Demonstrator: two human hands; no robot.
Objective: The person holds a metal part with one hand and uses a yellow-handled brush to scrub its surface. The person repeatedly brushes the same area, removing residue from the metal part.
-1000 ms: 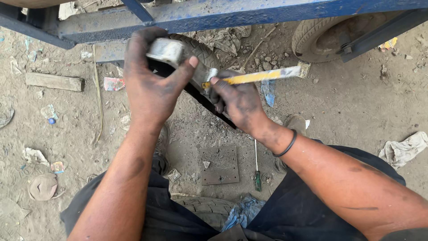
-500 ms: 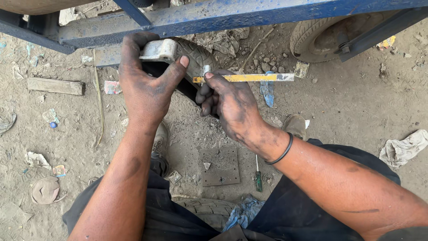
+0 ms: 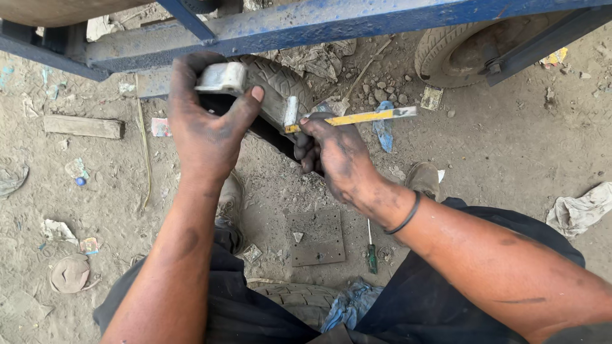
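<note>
Tyre strip point(image 3: 280, 86) clamped in left fingers point(image 3: 245, 105); right fingers point(image 3: 309, 143) grip yellow blade point(image 3: 357, 117)

My left hand point(image 3: 207, 130) gripped a tyre piece point(image 3: 277, 89) bearing a pale patch point(image 3: 221, 78); my right hand point(image 3: 335, 156) held a yellow-handled tool point(image 3: 357, 117) against its edge, below the blue frame point(image 3: 357, 19).

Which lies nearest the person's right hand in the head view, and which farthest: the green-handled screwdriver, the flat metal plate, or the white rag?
From the right hand:
1. Flat metal plate, on the ground just below it.
2. Green-handled screwdriver, beside the plate, slightly farther.
3. White rag, far right.
</note>
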